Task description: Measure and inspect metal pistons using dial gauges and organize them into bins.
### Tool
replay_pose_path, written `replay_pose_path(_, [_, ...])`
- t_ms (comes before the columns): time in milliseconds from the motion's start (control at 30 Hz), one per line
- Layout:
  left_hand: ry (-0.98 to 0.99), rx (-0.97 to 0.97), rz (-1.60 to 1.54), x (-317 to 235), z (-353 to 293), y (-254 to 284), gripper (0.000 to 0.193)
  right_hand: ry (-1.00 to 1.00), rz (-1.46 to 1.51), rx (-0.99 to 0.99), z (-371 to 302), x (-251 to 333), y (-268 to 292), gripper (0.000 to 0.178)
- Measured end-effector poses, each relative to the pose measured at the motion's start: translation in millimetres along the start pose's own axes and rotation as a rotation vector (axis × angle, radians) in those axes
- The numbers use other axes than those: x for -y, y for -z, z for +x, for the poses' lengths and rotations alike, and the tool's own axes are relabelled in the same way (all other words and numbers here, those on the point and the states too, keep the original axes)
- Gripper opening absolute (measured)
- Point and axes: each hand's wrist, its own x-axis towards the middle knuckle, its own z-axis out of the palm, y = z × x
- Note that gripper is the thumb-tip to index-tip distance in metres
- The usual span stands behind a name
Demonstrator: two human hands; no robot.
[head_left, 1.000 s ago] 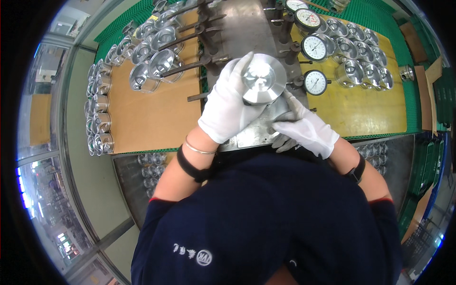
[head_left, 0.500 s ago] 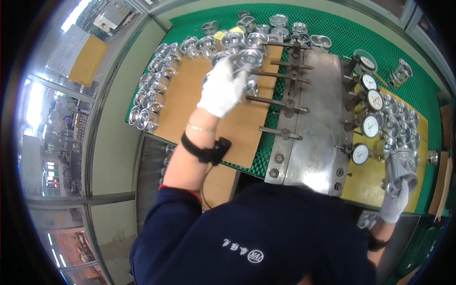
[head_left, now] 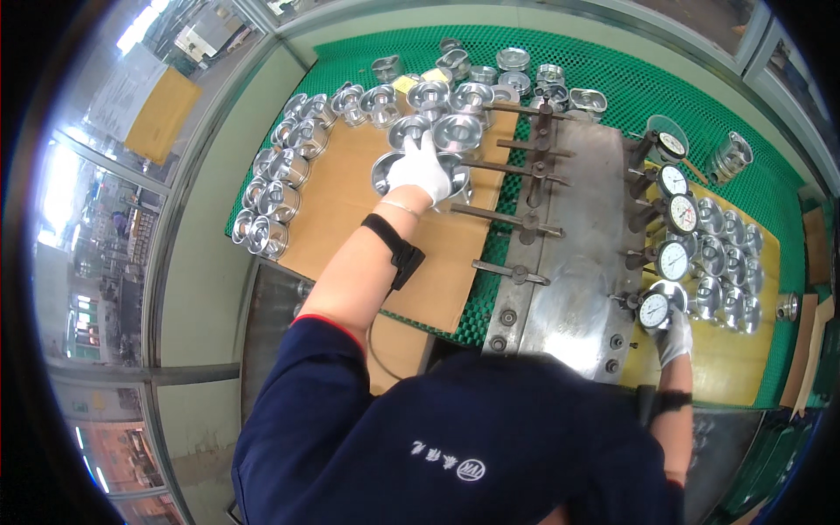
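Note:
My left hand (head_left: 423,171), in a white glove, reaches onto a group of metal pistons on the cardboard. Its fingers are spread over a piston (head_left: 404,131), and another piston (head_left: 383,175) sits beside the palm; whether it grips either is hard to see. On the right, my gloved right hand (head_left: 676,339) closes on a piston (head_left: 672,290) at the lowest dial gauge (head_left: 654,310). The gauge covers part of that piston and some of the fingers.
A steel fixture plate (head_left: 577,262) with clamp bars (head_left: 507,219) and several dial gauges stands mid-bench. Pistons line the cardboard's left edge (head_left: 280,201), and more sit on a yellow board (head_left: 700,367). Green matting (head_left: 604,52) covers the bench. A lone piston (head_left: 729,157) stands at far right.
My right hand has brought its piston leftward from over the yellow board to the lowest gauge. My left hand has shifted slightly right, fingers now spread over the pistons.

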Motion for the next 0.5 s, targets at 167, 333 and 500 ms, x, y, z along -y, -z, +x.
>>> replay_pose_path(167, [-0.042, -0.054, -0.056, -2, -8, -6, 0.090, -0.047, 0.055, -0.048, 24, 4, 8, 0.032])
replay_pose_path(333, [-0.146, -0.197, -0.005, 10, -4, -32, 0.081, 0.136, -0.094, -0.110, -1, 4, 7, 0.048])
replay_pose_path(500, [-0.134, -0.195, 0.027, -8, -6, -10, 0.057, 0.251, -0.131, -0.089, -52, 7, 25, 0.060])
